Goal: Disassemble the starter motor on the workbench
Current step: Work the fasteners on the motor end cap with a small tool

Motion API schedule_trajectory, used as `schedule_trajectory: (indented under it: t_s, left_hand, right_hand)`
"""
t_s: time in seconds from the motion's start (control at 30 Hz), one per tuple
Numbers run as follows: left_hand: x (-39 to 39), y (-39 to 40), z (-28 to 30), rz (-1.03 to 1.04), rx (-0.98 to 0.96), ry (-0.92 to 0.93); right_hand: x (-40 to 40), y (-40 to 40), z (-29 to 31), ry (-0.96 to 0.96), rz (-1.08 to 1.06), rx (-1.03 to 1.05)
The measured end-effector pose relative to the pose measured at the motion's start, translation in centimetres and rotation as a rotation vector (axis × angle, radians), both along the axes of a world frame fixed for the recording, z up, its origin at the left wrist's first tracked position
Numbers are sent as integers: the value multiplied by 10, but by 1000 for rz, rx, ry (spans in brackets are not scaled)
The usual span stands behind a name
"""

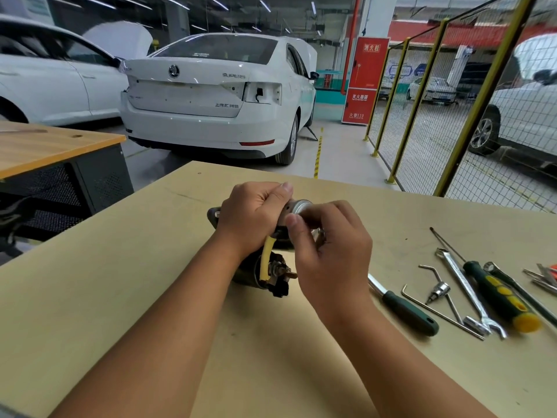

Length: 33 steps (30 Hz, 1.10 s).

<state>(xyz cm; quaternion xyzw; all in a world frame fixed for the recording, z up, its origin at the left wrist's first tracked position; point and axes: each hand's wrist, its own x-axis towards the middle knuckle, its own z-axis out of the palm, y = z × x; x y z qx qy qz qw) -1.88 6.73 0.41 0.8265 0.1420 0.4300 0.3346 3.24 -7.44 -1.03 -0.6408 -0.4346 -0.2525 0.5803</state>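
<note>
The starter motor [265, 274] lies on the tan workbench [150, 282], a dark body with a yellow cable [266, 257] curving down to terminals at its near end. A grey mounting flange [214, 214] shows at the far left. My left hand [253, 217] wraps over the top of the motor. My right hand [328, 245] pinches the silver cylindrical part [301, 206] at the upper right with thumb and fingers. Both hands hide most of the motor's middle.
To the right lie a green-handled tool [405, 312], a silver wrench [464, 288], a green and yellow screwdriver [500, 297], a bent hex key [440, 312] and a small socket bit [438, 291]. A white car and a yellow mesh fence stand beyond the bench.
</note>
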Motion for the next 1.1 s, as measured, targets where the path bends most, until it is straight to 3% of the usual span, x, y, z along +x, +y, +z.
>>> schedule_trajectory:
  t_s: [0.57, 0.77, 0.93, 1.1]
  left_hand:
    - [-1, 9, 0, -22, -99, -94]
    - [-5, 14, 2, -25, -216, -165]
    - [-5, 14, -1, -36, -267, -199]
    - [-4, 15, 0, -40, -257, -201]
  right_hand:
    - [-21, 21, 3, 381, 113, 148]
    - [-27, 30, 12, 227, 54, 98]
    - [-31, 38, 16, 604, 97, 207]
    - [-35, 43, 14, 422, -27, 146]
